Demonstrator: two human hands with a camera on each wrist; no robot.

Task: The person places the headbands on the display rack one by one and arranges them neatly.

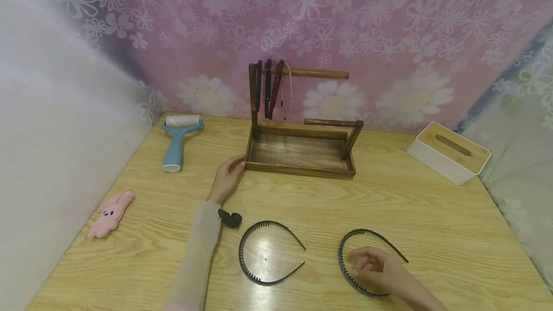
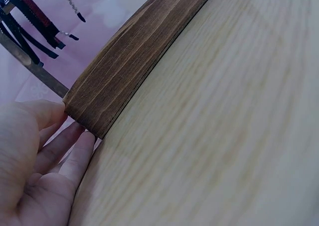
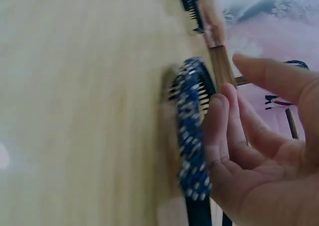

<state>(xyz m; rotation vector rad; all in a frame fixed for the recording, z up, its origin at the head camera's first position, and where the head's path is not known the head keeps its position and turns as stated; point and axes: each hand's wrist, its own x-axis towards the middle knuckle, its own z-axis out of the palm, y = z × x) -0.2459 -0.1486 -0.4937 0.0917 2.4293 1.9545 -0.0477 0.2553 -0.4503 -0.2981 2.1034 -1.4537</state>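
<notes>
My left hand rests its thumb and fingers against the left front corner of a brown wooden rack, seen close in the left wrist view. On the rack's upper bar hang several headbands, two black, a dark red and a thin beaded one. Above the table, my right hand has loosely bent fingers inside the curve of a toothed headband. In the right wrist view that headband is blue with white specks; its fingers look apart from the band. Another dark toothed headband lies between the hands.
A blue-handled lint roller lies left of the rack. Nearer the left edge is a pink plush. At the back right stands a white tissue box with a wooden lid. Floral curtains surround the wooden table.
</notes>
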